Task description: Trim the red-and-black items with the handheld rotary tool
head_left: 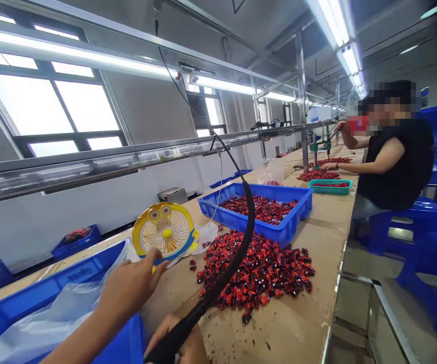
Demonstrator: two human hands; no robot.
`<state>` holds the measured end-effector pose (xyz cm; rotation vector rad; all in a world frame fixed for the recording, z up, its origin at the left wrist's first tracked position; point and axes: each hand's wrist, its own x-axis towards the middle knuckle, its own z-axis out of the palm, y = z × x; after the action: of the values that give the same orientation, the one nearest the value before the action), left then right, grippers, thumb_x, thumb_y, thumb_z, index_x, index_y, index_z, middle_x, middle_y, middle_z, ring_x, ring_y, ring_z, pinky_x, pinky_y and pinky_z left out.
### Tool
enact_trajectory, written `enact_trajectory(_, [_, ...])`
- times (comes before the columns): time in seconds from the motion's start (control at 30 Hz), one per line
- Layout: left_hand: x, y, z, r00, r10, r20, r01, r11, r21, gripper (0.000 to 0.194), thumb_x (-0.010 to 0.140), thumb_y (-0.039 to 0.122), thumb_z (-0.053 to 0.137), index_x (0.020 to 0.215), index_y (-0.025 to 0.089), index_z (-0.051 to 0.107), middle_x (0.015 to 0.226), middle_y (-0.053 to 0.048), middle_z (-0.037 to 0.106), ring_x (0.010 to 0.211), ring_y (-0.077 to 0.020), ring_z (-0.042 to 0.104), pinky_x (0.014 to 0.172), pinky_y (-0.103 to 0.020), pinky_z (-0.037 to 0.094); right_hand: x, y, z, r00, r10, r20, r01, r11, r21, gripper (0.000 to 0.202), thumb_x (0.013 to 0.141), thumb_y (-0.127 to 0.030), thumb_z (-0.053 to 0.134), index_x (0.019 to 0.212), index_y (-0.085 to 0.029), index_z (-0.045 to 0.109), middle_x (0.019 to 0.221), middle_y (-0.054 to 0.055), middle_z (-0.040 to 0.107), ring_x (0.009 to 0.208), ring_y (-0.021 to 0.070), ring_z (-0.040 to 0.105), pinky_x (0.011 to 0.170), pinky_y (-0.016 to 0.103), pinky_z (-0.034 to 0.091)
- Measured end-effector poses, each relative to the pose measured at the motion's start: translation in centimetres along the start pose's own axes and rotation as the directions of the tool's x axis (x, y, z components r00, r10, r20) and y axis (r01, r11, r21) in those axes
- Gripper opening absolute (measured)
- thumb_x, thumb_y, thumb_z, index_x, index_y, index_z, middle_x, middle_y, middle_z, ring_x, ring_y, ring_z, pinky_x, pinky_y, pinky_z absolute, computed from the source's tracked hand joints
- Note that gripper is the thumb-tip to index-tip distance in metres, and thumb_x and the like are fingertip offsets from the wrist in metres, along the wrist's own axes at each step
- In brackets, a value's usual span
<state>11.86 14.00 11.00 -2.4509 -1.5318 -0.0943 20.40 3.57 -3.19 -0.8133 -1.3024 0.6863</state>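
The left hand point(135, 280) is at the yellow fan point(167, 233) facing it, pinch impossible to tell; the right hand point(196, 348) grips a black flexible shaft point(235, 260), sloping up forward-right.

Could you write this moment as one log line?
Left hand: at yellow fan's lower edge | Right hand: around black hose | Table: red-and-black parts heaped before blue tray

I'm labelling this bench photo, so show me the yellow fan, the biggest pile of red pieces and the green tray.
Yellow fan point(167, 233): head view, on its central hub.
Pile of red pieces point(265, 270): head view, near its middle.
Green tray point(331, 190): head view, on its front wall.
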Motion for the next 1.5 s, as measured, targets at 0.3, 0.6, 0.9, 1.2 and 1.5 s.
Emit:
enact_trajectory(0.3, [-16.9, -10.7, 5.1, 0.793, -0.15, 0.59, 0.288, 0.947, -0.146, 0.034, 0.106, 0.036, 0.072, 0.134, 0.017, 0.068, 0.129, -0.011, 0.074, 0.107, -0.0279, 0.076, 0.093, -0.049, 0.064, -2.4, -1.7, -2.0, 0.995, -0.04, 0.086, 0.036, 0.998, 0.048, 0.012, 0.1, -0.035, 0.065, 0.094, -0.025, 0.067, 0.071, -0.005, 0.061, 0.062, 0.0154, 0.058, 0.057, 0.026, 0.046])
enact_trajectory(0.6, [-17.6, -12.0, 6.7, 0.741, -0.023, 0.671, 0.388, 0.831, -0.399, 0.026, 0.105, 0.032, 0.074, 0.125, 0.015, 0.072, 0.124, -0.009, 0.075, 0.104, -0.0274, 0.076, 0.089, -0.046, 0.065, -3.4, -1.1, -2.8, 0.99, -0.065, 0.125, 0.072, 0.996, -0.053, 0.003, 0.095, -0.033, 0.07, 0.096, -0.034, 0.068, 0.067, -0.009, 0.066, 0.054, 0.0135, 0.063, 0.052, 0.019, 0.051])
enact_trajectory(0.9, [-17.5, -13.9, 5.6, 0.906, -0.142, 0.399, 0.393, 0.636, -0.664, 0.024, 0.105, 0.031, 0.074, 0.122, 0.015, 0.071, 0.113, -0.008, 0.076, 0.095, -0.0242, 0.077, 0.086, -0.044, 0.065, -3.6, -2.6, -1.6, 0.998, 0.055, 0.011, -0.054, 0.998, -0.027, 0.007, 0.095, -0.042, 0.065, 0.093, -0.035, 0.065, 0.067, -0.009, 0.059, 0.059, 0.0147, 0.056, 0.058, 0.024, 0.045])
enact_trajectory(1.2, [-19.8, -7.9, 5.1, 0.965, -0.208, 0.159, 0.234, 0.41, -0.882, 0.038, 0.099, 0.037, 0.074, 0.133, 0.02, 0.074, 0.107, -0.009, 0.08, 0.097, -0.0257, 0.078, 0.088, -0.036, 0.062, -3.6, -2.4, -1.7, 0.999, 0.048, -0.022, -0.046, 0.994, 0.095, 0.011, 0.094, -0.041, 0.073, 0.091, -0.031, 0.069, 0.065, -0.006, 0.061, 0.056, 0.0144, 0.056, 0.055, 0.024, 0.044])
enact_trajectory(1.5, [-20.3, -4.2, 7.5, 0.992, 0.004, -0.13, -0.119, 0.437, -0.891, 0.036, 0.096, 0.02, 0.081, 0.125, 0.041, 0.085, 0.098, 0.002, 0.09, 0.091, -0.0228, 0.081, 0.084, -0.026, 0.06, -3.1, -3.2, -1.6, 0.995, -0.064, 0.082, 0.034, 0.945, 0.326, 0.022, 0.106, -0.051, 0.062, 0.1, -0.03, 0.067, 0.092, 0.002, 0.083, 0.088, 0.0218, 0.081, 0.085, 0.034, 0.067])
